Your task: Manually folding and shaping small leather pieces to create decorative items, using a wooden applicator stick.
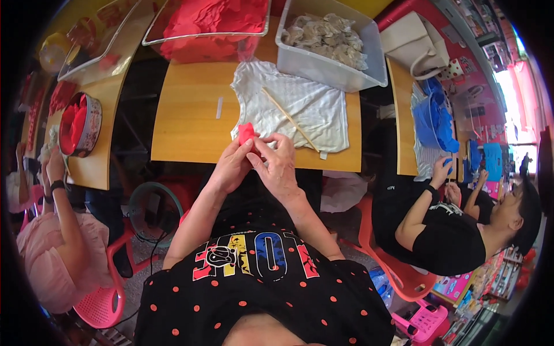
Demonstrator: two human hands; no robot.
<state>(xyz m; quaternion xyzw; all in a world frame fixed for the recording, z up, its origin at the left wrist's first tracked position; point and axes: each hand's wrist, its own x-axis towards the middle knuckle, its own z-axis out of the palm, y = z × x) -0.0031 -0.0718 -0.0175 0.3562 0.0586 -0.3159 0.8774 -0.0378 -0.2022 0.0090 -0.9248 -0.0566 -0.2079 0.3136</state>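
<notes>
Between both my hands, just over the table's near edge, is a small red piece (246,132) that looks like thin fabric or paper. My left hand (232,163) pinches it from the left, thumb and fingers pressed together. The fingers of my right hand (277,162) close on its lower right side, hiding much of it. Past my hands a white cloth (288,98) with a loose, wrinkled spread covers part of the wooden table (190,109). A thin wooden stick (288,118) lies slantwise across the cloth.
At the table's back stand a clear bin of red pieces (213,23) and a plastic bin (346,78) of crumpled beige pieces. A small white strip (219,108) lies left of the cloth. People work at side tables, near a round tin (89,124) and blue material (435,121).
</notes>
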